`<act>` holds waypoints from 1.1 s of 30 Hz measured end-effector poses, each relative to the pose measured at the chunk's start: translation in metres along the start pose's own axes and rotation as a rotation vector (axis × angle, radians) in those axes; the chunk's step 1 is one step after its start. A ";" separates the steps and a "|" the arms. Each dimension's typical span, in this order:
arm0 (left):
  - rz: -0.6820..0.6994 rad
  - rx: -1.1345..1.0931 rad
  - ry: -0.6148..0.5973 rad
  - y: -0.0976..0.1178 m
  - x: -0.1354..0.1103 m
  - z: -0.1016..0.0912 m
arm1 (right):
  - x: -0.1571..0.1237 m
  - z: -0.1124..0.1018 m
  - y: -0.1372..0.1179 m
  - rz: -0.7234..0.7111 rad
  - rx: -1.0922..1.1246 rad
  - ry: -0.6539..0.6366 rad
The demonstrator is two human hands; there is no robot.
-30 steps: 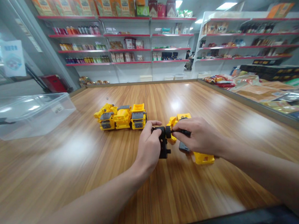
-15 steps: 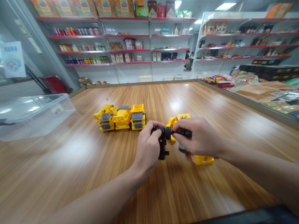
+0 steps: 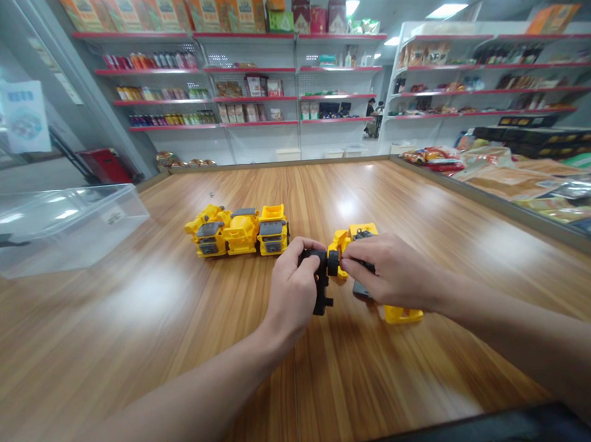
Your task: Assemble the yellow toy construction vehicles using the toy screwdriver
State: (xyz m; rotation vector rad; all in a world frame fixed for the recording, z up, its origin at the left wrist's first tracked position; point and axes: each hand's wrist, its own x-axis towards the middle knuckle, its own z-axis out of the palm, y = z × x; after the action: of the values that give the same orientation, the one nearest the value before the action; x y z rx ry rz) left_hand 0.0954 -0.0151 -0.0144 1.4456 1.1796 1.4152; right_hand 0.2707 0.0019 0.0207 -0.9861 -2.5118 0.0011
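From here I see my left hand (image 3: pixel 293 281) clenched on a black plastic axle piece (image 3: pixel 321 286) and my right hand (image 3: pixel 391 273) gripping a yellow toy truck part (image 3: pixel 354 241) against it, just above the wooden counter (image 3: pixel 107 339), so a slipped grip could knock the row of yellow toy trucks (image 3: pixel 237 231) close beside them.

The left hand (image 3: pixel 293 281) grips a black plastic axle piece (image 3: pixel 322 283); the right hand (image 3: pixel 393 272) pinches a round black wheel (image 3: pixel 333 263) beside a disassembled yellow plastic toy truck (image 3: pixel 351 239) on a wooden table (image 3: pixel 132 337).

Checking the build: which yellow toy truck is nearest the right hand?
The disassembled truck at the right hand, its yellow parts apart, unlike the three complete-looking trucks standing side by side farther off.
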 end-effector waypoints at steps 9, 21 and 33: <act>-0.045 -0.090 0.006 0.000 -0.001 0.001 | -0.003 0.005 0.001 -0.025 -0.028 -0.042; 0.053 -0.074 0.056 0.003 -0.002 0.003 | -0.001 0.001 -0.002 0.134 0.186 -0.125; -0.097 -0.202 0.106 -0.001 0.003 0.004 | 0.005 -0.020 0.053 0.264 -0.060 -0.037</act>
State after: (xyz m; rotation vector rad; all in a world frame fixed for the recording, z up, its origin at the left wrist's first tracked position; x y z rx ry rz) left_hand 0.0990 -0.0120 -0.0150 1.1721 1.1204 1.5121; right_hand 0.3101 0.0415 0.0323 -1.3473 -2.4076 0.0241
